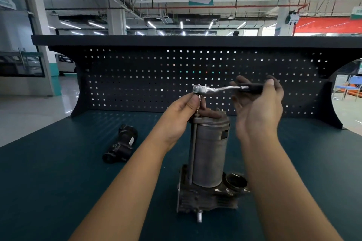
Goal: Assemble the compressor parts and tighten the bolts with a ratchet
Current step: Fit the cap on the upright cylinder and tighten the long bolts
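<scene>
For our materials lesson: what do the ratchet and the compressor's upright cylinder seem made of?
Ratchet: shiny metal, likely chromed steel, from its bright glints; black handle, perhaps plastic or rubber. Cylinder: dull grey metal, matte, no glints; alloy unclear.

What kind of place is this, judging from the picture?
Probably a workshop or technical training hall: a dark green workbench with a black perforated tool panel, a grey metal compressor cylinder standing on it, and a chrome ratchet gripped by the right hand.
</scene>
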`<state>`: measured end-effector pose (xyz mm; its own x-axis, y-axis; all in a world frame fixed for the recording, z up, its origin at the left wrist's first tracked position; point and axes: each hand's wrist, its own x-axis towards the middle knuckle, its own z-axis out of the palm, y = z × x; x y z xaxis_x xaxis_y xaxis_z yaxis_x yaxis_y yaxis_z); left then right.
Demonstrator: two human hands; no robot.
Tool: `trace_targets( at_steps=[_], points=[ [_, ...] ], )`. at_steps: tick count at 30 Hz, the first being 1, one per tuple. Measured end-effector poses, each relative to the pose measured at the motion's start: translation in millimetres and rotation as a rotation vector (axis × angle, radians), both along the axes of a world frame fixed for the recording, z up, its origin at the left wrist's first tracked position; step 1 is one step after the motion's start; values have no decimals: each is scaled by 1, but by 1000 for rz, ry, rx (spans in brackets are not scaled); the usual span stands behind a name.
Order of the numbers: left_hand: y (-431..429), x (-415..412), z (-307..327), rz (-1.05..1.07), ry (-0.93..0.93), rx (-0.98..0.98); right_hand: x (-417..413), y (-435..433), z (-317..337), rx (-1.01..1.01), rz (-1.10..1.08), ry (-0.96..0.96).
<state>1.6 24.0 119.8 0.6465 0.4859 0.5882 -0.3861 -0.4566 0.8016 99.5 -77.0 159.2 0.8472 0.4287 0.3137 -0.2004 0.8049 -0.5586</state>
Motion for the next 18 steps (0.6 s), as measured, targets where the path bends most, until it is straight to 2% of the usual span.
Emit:
trace_targets(
  at_steps=[2, 3, 5, 7, 9, 10, 12, 14, 16, 17, 18],
  points=[
    [2, 2, -2, 18, 3, 13, -10, -1, 0, 7, -217, -155],
    [3, 4, -2, 50, 2, 28, -21, -2, -3, 83, -385, -319],
    [6, 5, -4, 96, 15, 13, -46, -1, -14, 187, -707, -820],
    [10, 7, -6, 158, 59, -42, -63, 5, -25, 115, -907, -1209],
    [10, 6, -6, 203, 100, -131, -71, 7, -30, 61, -963, -1301],
    [10, 5, -6, 192, 101, -117, -71, 7, -31, 89, -954, -1275],
    [5, 5, -3, 144, 56, -22, -62, 2, -25, 234, -876, -1084],
    [-2, 3, 1, 69, 17, 34, -42, -1, -15, 307, -727, -701],
    [-5, 2, 1, 3, -5, 21, -21, -2, -6, 214, -472, -296],
    [-3, 2, 0, 8, -14, 30, -13, -1, -4, 131, -375, -165],
    [-4, 2, 1, 9, -16, 26, -10, 0, -3, 95, -330, -117]
  ],
)
